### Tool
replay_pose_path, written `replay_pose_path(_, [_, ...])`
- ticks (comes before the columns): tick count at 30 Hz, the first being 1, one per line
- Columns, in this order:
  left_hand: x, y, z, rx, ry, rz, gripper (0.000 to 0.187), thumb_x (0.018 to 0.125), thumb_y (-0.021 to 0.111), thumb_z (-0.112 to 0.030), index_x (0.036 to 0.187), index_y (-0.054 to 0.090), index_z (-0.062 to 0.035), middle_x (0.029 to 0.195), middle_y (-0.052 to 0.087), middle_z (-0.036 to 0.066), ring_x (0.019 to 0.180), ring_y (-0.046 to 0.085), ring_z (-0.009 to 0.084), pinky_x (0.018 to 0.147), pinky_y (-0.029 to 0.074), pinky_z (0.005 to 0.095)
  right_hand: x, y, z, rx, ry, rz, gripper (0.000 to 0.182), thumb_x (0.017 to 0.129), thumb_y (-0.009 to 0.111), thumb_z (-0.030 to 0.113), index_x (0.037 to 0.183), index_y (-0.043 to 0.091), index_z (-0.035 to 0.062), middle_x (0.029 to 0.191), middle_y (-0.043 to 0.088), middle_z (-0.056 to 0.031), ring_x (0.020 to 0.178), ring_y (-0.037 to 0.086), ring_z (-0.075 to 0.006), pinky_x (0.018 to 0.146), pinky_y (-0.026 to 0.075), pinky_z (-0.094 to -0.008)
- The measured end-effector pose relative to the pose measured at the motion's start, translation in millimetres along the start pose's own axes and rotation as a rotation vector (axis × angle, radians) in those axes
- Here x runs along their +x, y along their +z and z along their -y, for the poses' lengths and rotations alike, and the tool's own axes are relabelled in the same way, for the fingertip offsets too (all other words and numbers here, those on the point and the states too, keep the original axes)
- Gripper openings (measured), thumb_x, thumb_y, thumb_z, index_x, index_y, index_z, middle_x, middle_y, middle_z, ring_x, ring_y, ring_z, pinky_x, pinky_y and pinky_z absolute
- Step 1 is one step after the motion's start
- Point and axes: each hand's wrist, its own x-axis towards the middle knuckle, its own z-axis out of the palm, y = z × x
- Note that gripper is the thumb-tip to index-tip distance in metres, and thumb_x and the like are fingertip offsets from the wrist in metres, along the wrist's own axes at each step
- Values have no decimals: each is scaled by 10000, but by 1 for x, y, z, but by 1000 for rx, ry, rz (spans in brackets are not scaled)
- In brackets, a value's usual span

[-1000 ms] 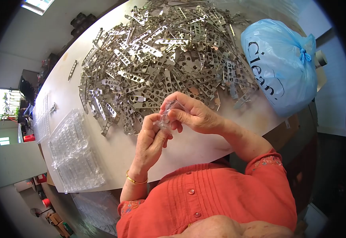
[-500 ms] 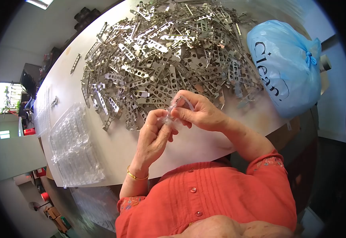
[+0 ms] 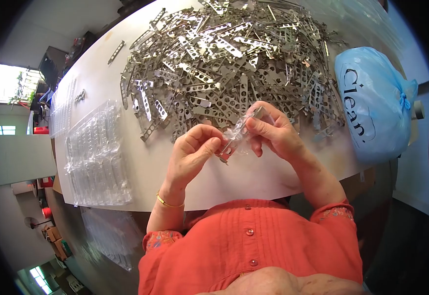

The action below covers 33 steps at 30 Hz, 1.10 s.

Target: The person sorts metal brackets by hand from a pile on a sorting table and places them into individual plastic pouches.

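A metal bracket (image 3: 228,150) with clear plastic film (image 3: 239,132) around its middle is between my two hands, slanting from lower left to upper right. My right hand (image 3: 269,132) pinches its upper end between thumb and fingers. At the lower end, my left hand (image 3: 197,149) has its thumb and fingers closed by the film's edge; what the fingertips grip is too small to make out. Just beyond my hands lies a large heap of perforated metal brackets (image 3: 214,59) on the white table (image 3: 148,189).
A tied blue bag (image 3: 374,105) marked "Clean" sits at the right. Stacked clear plastic packets (image 3: 99,162) lie at the left, with more plastic sheets (image 3: 62,110) behind them. One loose bracket (image 3: 116,52) and a small metal piece (image 3: 80,95) lie left of the heap.
My hands have moved apart, and more of the bracket and film now shows between them. The head view has shifted, so the table items sit further right and the bag lower.
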Motion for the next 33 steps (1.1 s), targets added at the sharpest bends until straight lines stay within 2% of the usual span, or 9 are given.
replay_pose_path(5, [1, -2, 0, -71, -83, 56, 161, 975, 667, -82, 1093, 628, 21, 919, 686, 59, 823, 668, 132, 736, 556, 273, 2, -2, -3, 123, 59, 40, 171, 1006, 634, 229, 1010, 574, 69, 831, 620, -43, 554, 592, -131, 453, 501, -299])
replay_pose_path(8, [2, -5, 3, -70, -98, 90, 150, 970, 683, -96, 1051, 642, 24, 962, 692, 51, 827, 645, 100, 739, 541, 249, 2, -2, -4, 113, 78, 69, 172, 1005, 636, 228, 1013, 575, 67, 839, 624, -44, 556, 597, -133, 453, 503, -303])
replay_pose_path(17, [-1, -7, 11, 5, 46, 49, 122, 990, 650, -78, 1049, 635, 28, 970, 674, 44, 823, 627, 81, 748, 536, 237, 2, -1, -2, 126, 29, -9, 147, 1013, 617, 200, 1017, 578, 58, 829, 615, -40, 558, 600, -117, 450, 515, -293])
replay_pose_path(23, [-7, -10, 11, 19, 62, 19, 89, 1002, 592, -34, 1064, 603, 28, 972, 683, 77, 844, 664, 106, 747, 559, 250, 3, 0, -3, 137, -20, -97, 139, 1017, 609, 195, 1011, 580, 60, 814, 607, -30, 558, 588, -102, 457, 520, -288])
replay_pose_path(25, [-10, -10, 10, 37, 15, 0, 75, 1003, 590, -35, 1032, 592, 34, 933, 697, 118, 819, 685, 147, 739, 577, 288, 3, 1, -3, 124, -39, -114, 139, 1018, 608, 196, 1011, 579, 60, 812, 607, -31, 559, 585, -99, 461, 523, -288])
replay_pose_path(33, [-14, -7, 6, 30, 88, -63, 72, 1014, 564, -51, 1025, 579, 18, 886, 698, 115, 794, 690, 163, 729, 572, 301, 2, 4, -3, 56, -80, -127, 145, 1022, 607, 204, 1021, 575, 63, 836, 616, -34, 585, 596, -98, 502, 550, -299])
